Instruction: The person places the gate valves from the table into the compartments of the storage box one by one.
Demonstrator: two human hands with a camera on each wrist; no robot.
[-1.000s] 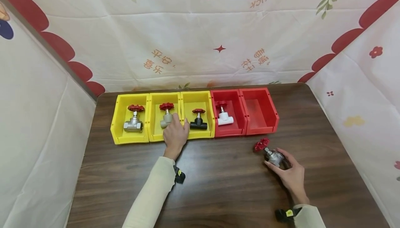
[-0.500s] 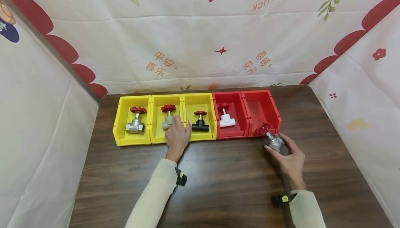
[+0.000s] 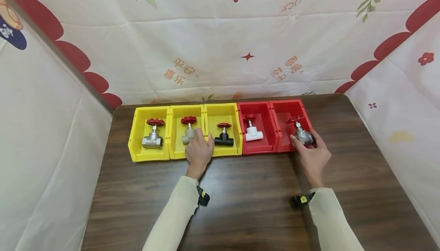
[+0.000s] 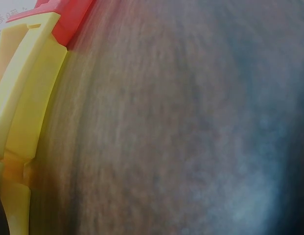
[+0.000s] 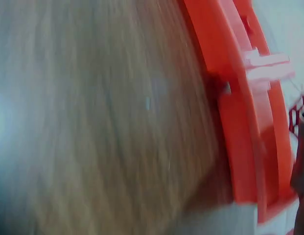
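Note:
My right hand (image 3: 314, 159) holds a metal valve (image 3: 302, 134) with a red handwheel over the right-hand red bin (image 3: 282, 144), thumb and fingers on either side of its body. In the right wrist view the valve's grey body (image 5: 302, 152) shows at the right edge. My left hand (image 3: 199, 153) grips the front of the yellow bins where the middle yellow bin (image 3: 177, 153) meets the right yellow bin (image 3: 237, 149); its fingertips are partly hidden. Just beyond it lie a grey-beige valve (image 3: 188, 134) and a black valve (image 3: 224, 140), each with a red handwheel.
A silver valve (image 3: 152, 140) lies in the left yellow bin (image 3: 132, 144). The left red bin (image 3: 259, 149) holds a white valve (image 3: 253, 133). The bins stand side by side along the back of the brown wooden table (image 3: 247, 197), before a patterned cloth (image 3: 220, 41).
My right hand has carried the metal valve forward from the table, over the front edge of the right-hand red bin. The left hand keeps its place on the yellow bins.

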